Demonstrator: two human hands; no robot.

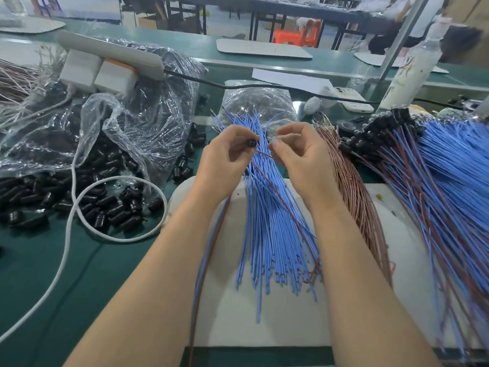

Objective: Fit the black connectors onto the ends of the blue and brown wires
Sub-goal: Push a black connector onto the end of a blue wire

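Connector: small, black, held in the air just above centre of frame, over the far ends of the blue wires.
Left hand: fingers curled, thumb and fingertips pinching the connector; nothing else in the grip that I can make out.
Right hand: fingers curled, thumb and forefinger pinching a thin brown wire close to its end.
Key relation: wire end lies just right of the connector, close but whether touching I can't tell. Short exposed length runs roughly level, slightly down toward the right hand, pointing left at the connector.
Axis: insertion line looks right-to-left across the frame. Connector's hole side is too small to read.
Nearer hand: both level at the same depth; the right hand likely does the feeding while the left holds steady.
Step (judgement): lining up the brown wire for insertion, not seated yet.
Risk (judgement): thin wire could buckle if pushed off-axis; a grip close to the tip helps.
Stock: loose connectors on the desk at left, spilling from a clear bag; brown wires right of centre.
Done pile: wires with black ends at upper right.
Under the hands: white pad carrying the blue fan.
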